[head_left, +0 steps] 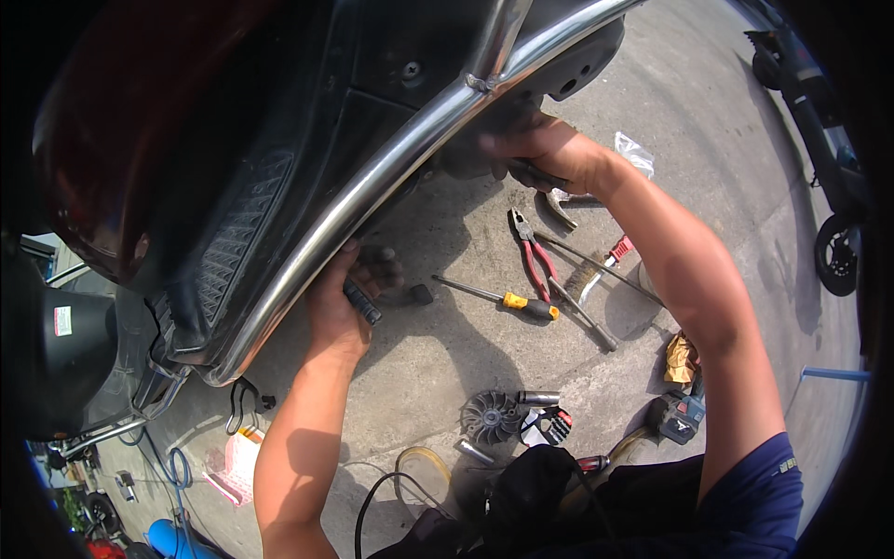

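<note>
A scooter with dark bodywork (307,102) fills the upper left, edged by a bent chrome guard bar (372,186). My left hand (340,303) is at the bar's lower side, its thumb near the metal and its blackened fingers curled. A short black ribbed handle (361,302) sticks out of its palm; the handle's other end is hidden. My right hand (545,156) reaches beneath the scooter's underside farther up. Its fingers are closed around or against something dark there, blurred and shaded, so I cannot make out what it is.
On the concrete lie red-handled pliers (532,256), a yellow-and-black screwdriver (507,299), metal rods, a finned fan wheel (491,416) and a socket (538,398). A cordless power tool (677,415) rests near my right arm. A kick scooter (819,140) stands far right.
</note>
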The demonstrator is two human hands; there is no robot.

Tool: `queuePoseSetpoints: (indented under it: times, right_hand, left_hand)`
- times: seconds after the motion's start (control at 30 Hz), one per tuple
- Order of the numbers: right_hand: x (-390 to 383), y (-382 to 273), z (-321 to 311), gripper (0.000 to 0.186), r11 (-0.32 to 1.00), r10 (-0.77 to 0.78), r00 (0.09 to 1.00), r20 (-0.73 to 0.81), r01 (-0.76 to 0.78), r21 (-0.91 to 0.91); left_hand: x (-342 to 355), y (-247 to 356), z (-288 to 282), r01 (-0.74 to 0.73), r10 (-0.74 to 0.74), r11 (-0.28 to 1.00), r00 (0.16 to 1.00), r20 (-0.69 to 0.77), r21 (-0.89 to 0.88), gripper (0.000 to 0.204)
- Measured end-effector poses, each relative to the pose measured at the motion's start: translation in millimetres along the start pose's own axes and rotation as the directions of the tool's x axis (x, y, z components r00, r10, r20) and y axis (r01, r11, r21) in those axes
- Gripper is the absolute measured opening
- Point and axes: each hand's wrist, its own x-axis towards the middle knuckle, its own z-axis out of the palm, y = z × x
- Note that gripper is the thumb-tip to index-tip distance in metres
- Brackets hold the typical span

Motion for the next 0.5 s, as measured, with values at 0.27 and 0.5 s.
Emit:
queuePoseSetpoints:
  times: [0.27, 0.5]
  right_hand:
    - [-13, 5, 41, 0.029, 0.992, 0.075, 0.991, -0.114, -0.063, 0.106]
    - [-23, 8, 63, 0.029, 0.946, 0.187, 0.965, -0.184, -0.127, 0.298]
  left_hand:
    - [0, -3, -3, -0.010, 0.009, 1.000, 1.000, -0.015, -0.008, 0.033]
    - [0, -2, 1, -0.010, 0.010, 0.999, 1.000, -0.014, -0.035, 0.033]
